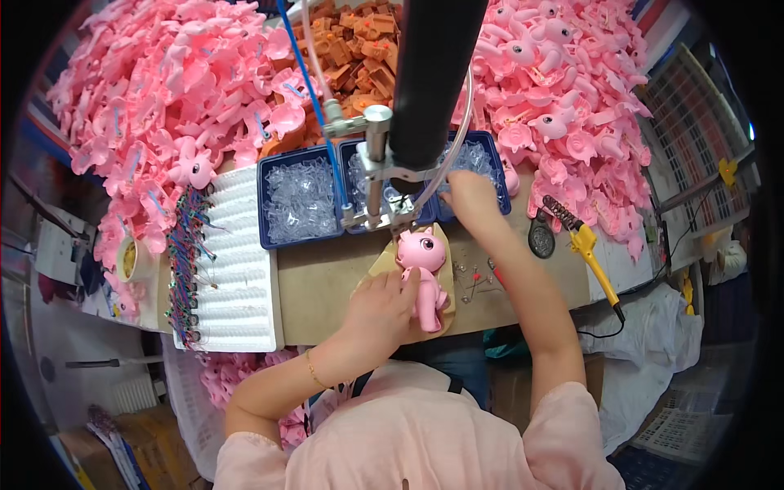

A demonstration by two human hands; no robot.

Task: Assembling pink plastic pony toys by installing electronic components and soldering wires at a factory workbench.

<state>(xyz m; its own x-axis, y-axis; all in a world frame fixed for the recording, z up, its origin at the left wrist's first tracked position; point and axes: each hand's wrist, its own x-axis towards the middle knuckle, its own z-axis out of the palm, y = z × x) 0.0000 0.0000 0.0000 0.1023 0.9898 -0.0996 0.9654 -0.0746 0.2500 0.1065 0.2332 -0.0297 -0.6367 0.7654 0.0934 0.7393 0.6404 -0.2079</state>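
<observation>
A pink toy pony with a large dark eye lies on a tan board near the table's front edge. Across its left side rests my left hand, fingers and thumb pressed against the body and holding it down. My right hand is at the right-hand blue bin, which contains small clear plastic pieces. Its fingers are curled and partly hidden, so what they hold cannot be made out. Just above the pony's head hangs a metal fixture on a black column.
Pink toy parts are heaped at left and more pink shells at right, with brown pieces between. A white ridged tray holds wired components. A yellow-handled soldering iron and a dark oval object lie right.
</observation>
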